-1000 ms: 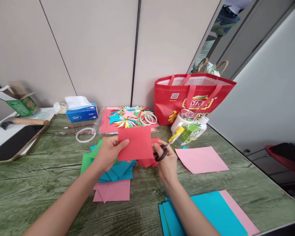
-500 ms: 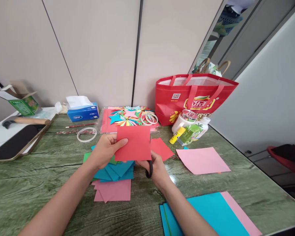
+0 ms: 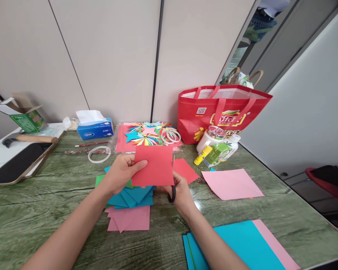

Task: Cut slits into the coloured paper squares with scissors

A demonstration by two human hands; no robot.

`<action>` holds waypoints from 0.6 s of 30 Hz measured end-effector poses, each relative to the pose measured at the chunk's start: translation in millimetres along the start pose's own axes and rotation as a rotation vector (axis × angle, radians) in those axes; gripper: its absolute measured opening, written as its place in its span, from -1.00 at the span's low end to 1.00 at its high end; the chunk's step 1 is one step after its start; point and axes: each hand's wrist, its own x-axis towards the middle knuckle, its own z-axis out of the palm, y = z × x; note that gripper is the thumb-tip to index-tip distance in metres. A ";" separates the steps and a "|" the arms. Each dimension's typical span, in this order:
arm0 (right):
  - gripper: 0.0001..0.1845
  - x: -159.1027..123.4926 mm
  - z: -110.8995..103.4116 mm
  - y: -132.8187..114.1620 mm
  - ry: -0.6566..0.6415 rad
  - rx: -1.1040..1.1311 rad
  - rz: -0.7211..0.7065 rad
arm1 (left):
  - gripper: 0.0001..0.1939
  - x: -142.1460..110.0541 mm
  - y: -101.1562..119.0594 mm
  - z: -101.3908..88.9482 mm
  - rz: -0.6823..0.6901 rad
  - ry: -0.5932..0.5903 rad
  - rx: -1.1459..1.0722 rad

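A square of red paper (image 3: 153, 168) is held up in front of me, its left edge pinched by my left hand (image 3: 121, 172) with the thumb on top. My right hand (image 3: 180, 191) grips a pair of scissors (image 3: 171, 195) by the dark handles, at the paper's lower right corner. A bit of blade shows along the paper's right edge; the rest of the scissors is hidden behind the sheet and my fingers. Below my hands lie blue paper pieces (image 3: 129, 198), with green pieces (image 3: 100, 180) and pink pieces (image 3: 135, 219) around them. Another red piece (image 3: 186, 170) rests behind my right hand.
Pink paper (image 3: 232, 183) and large blue sheets (image 3: 236, 243) lie to the right. Farther back are a yellow glue stick (image 3: 203, 155), a red bag (image 3: 222, 108), tape rolls (image 3: 99, 154), a bagged paper craft (image 3: 146, 135), and a tissue box (image 3: 95, 128). A hammer (image 3: 30, 138) sits left.
The red paper has shifted slightly down and right in my left hand's hold. More of the scissor blade now shows past its right edge.
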 end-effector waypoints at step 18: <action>-0.89 -0.8 -1.0 4.9 0.071 -0.026 0.064 | -0.78 0.4 -1.2 0.2 -0.004 -0.040 0.001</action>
